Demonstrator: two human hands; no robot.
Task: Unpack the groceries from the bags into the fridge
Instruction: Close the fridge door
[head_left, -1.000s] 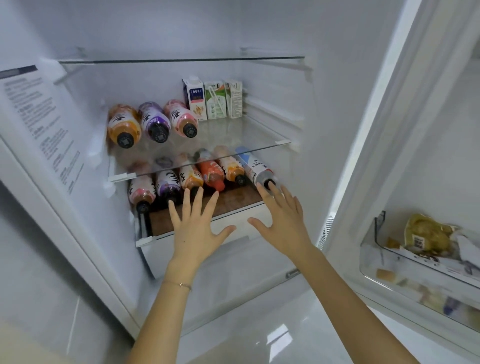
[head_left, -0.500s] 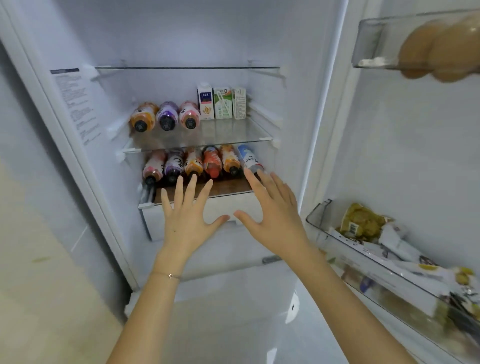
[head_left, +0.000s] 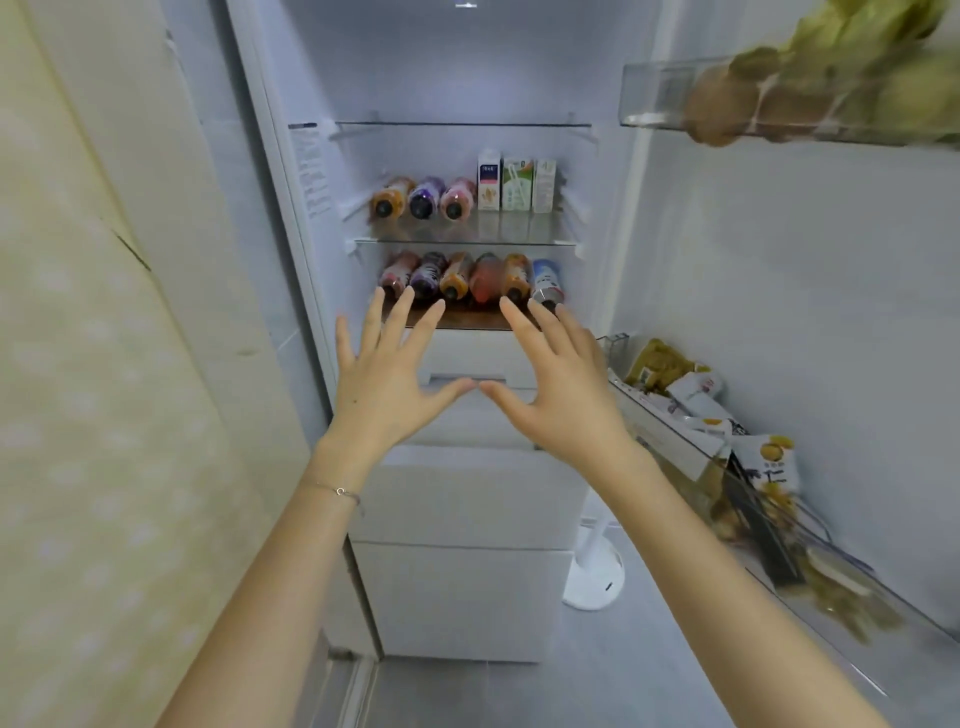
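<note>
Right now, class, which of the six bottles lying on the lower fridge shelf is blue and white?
The rightmost blue and white bottle, just past the right hand. Its five neighbours are pink, purple, orange or red.

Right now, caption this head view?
Left hand and right hand spread open before fridge shelves of bottles and cartons.

Pale yellow wall (head_left: 104, 389) fills left side. Faint white dots all over it. Short dark line (head_left: 134, 253) on it, slanted, up high. Small dark smudge (head_left: 248, 352) lower down, near its right edge. Grey wall strip (head_left: 208, 218) just right of yellow wall, plain, with thin tile lines. Grey floor (head_left: 597, 696) at bottom, smooth, a bit shiny. White round foot (head_left: 595, 579) stands on floor, right of middle. Thin white pole (head_left: 588, 527) goes up from foot; rest hidden.
</note>
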